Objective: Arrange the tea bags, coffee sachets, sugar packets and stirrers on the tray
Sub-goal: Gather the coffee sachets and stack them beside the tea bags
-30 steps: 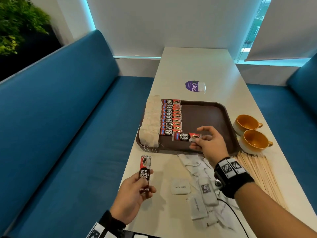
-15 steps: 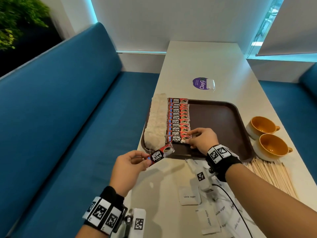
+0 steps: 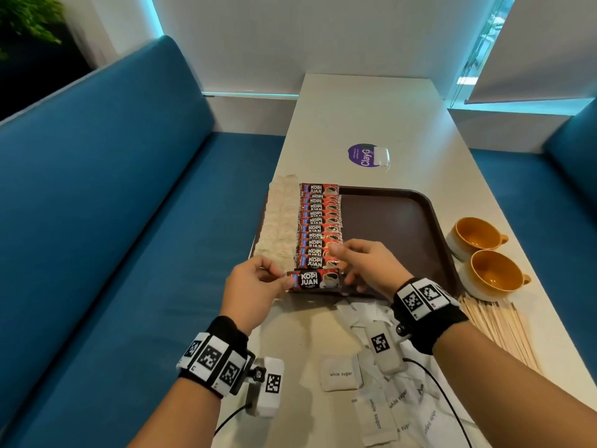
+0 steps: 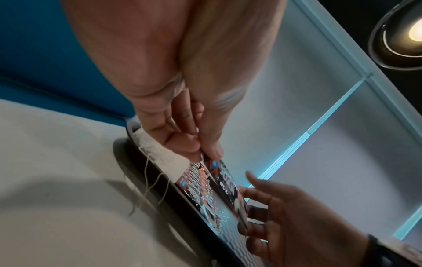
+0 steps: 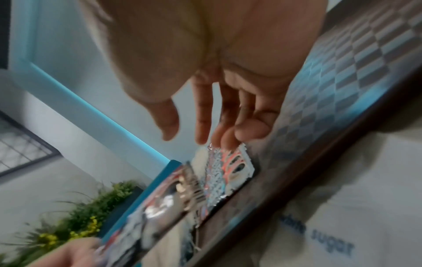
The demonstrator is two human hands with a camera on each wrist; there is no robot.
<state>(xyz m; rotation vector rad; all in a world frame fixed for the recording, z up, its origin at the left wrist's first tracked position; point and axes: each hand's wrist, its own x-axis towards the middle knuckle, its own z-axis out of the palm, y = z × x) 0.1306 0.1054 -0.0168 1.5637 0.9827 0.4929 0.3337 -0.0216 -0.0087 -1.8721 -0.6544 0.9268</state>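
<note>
While the left hand (image 3: 255,286) pinches one end of a coffee sachet (image 3: 315,280) between thumb and fingers, holding it level over the near edge of the brown tray (image 3: 397,227), the right hand (image 3: 368,266) hovers at the sachet's other end with its fingers loosely spread; whether they touch it cannot be told. On the tray a column of coffee sachets (image 3: 319,224) lies just beside a column of tea bags (image 3: 279,218) along its left side. White sugar packets (image 3: 340,374) lie scattered on the table (image 3: 371,108) near the person, wooden stirrers (image 3: 497,328) rest to the right, and two yellow cups (image 3: 484,257) stand just beside the tray.
</note>
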